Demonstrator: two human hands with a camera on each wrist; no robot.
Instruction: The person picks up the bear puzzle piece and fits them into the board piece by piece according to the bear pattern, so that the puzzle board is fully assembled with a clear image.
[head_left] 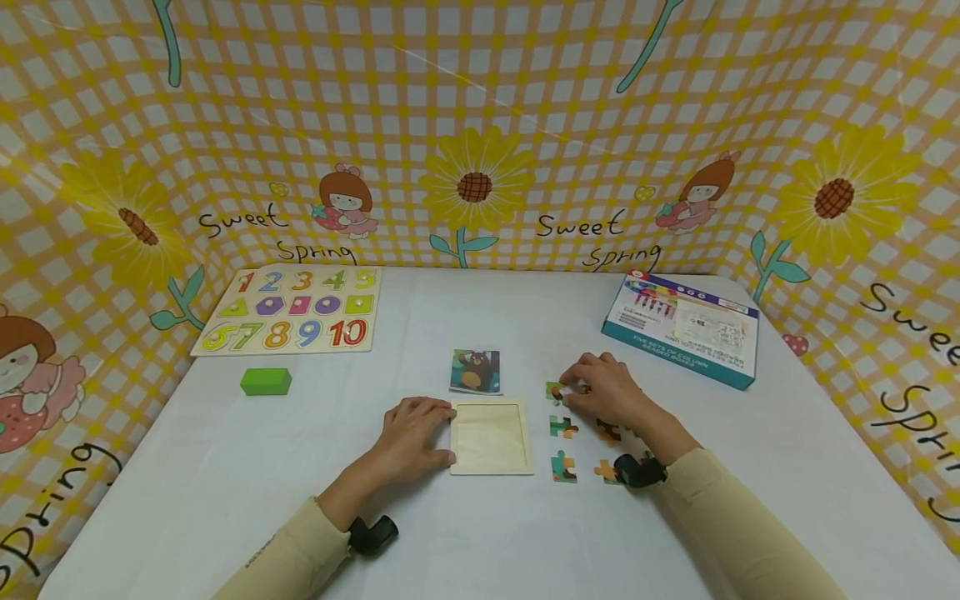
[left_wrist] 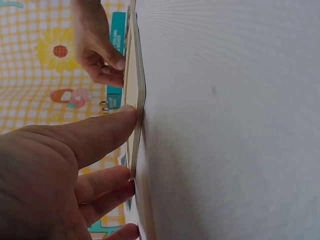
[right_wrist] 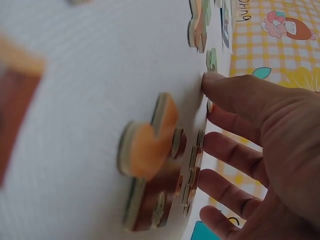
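Observation:
A square wooden puzzle tray (head_left: 491, 472) with a bare recess lies flat on the table. My left hand (head_left: 412, 435) rests at its left side, thumb and fingers spread apart and touching the edge. In the left wrist view the thumb (left_wrist: 120, 122) lies against the tray's rim (left_wrist: 138, 75). My right hand (head_left: 609, 390) pinches a green and brown jigsaw piece (head_left: 553, 390) at the top of the loose pieces, with thumb and index finger at it. Its other fingers hover over more pieces, partly hidden. An orange and brown piece (right_wrist: 150, 155) appears close in the right wrist view.
Behind the tray lies a bear picture card (head_left: 476, 372). Further jigsaw pieces (head_left: 563, 467) lie right of the tray. A number board (head_left: 296, 310) and a green block (head_left: 266, 382) are at left, a flat teal-edged box (head_left: 682, 327) at back right.

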